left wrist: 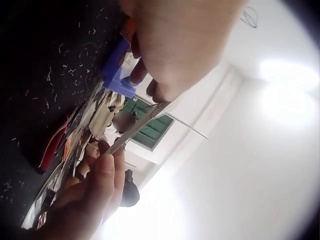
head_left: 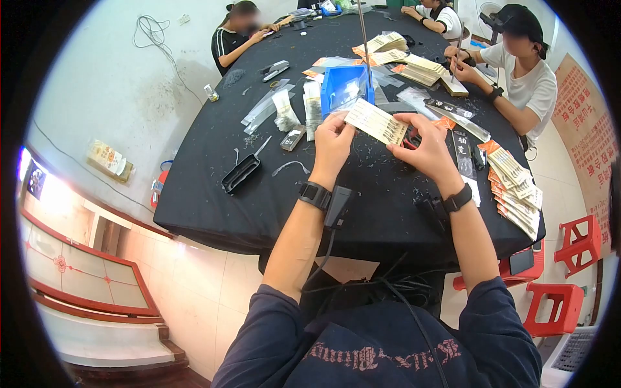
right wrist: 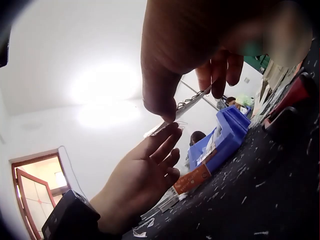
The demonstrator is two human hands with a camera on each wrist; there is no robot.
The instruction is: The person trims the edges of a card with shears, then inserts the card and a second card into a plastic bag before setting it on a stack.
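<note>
Over the black-covered table, both hands hold a pale flat card (head_left: 374, 121) marked with rows of strips and dark loops at its right end. My left hand (head_left: 332, 150) pinches its left end between thumb and fingers. At the other end, my right hand (head_left: 428, 149) grips the edge with thumb and forefinger. Seen edge-on in the right wrist view, the card (right wrist: 192, 105) has dark thin loops standing off its face. Just behind the card stands a blue bin (head_left: 328, 90) with clear plastic in it. A red-handled tool (left wrist: 54, 145) lies on the cloth near the right hand.
Fanned printed cards (head_left: 514, 184) lie at the table's right edge, with more stacks (head_left: 417, 70) farther back. A black open case (head_left: 242, 173) and a stapler (head_left: 276, 70) are on the left. Other people sit around the table; red stools (head_left: 553, 307) stand at right.
</note>
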